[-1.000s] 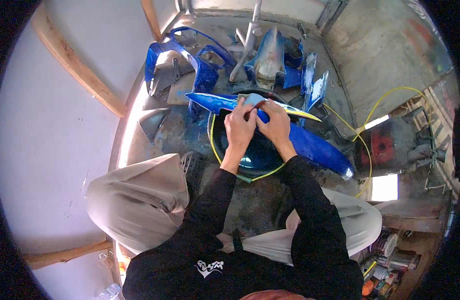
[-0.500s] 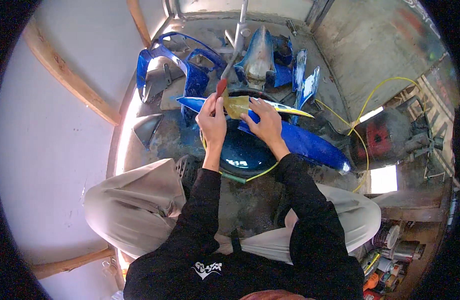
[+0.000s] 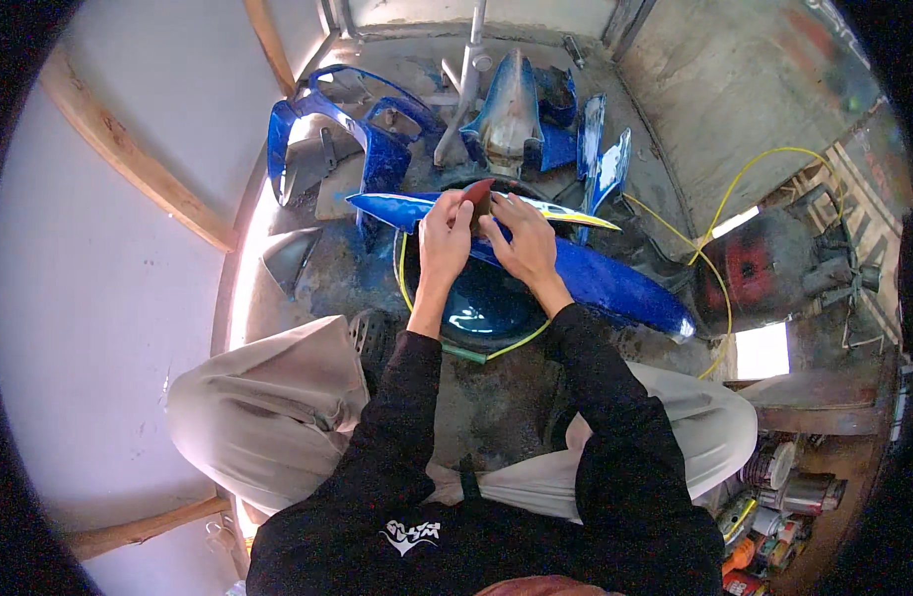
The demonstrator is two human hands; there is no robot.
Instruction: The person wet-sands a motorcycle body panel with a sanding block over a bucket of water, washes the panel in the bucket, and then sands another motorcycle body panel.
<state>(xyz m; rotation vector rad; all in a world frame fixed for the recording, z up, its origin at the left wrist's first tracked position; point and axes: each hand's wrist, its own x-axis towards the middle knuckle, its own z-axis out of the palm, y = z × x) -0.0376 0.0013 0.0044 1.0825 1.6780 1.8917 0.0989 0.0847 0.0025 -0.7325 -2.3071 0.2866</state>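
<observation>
Between both hands is a small sheet of sandpaper point(image 3: 478, 190), reddish on one face and tan on the other, bent into a fold. My left hand point(image 3: 444, 238) pinches its left side, and the fingers of my right hand point(image 3: 521, 236) close on its right side. Just beneath the hands lies a long, pointed blue panel point(image 3: 385, 208) with white and yellow markings. Another blue panel point(image 3: 615, 288) stretches away to the right below it. Under them sits a dark, glossy round tub point(image 3: 486, 298), partly hidden by my wrists.
Blue motorbike body parts point(image 3: 385, 159) lie on the floor at the back left, with a worn blue-and-grey cowl point(image 3: 514, 114) behind the hands. A yellow hose point(image 3: 720, 283) loops on the right by a black compressor tank point(image 3: 760, 268). Spray cans point(image 3: 764, 521) stand lower right.
My left hand has moved right, toward my right hand. The sandpaper, spread with its tan face showing before, is now folded over with more of the reddish face up.
</observation>
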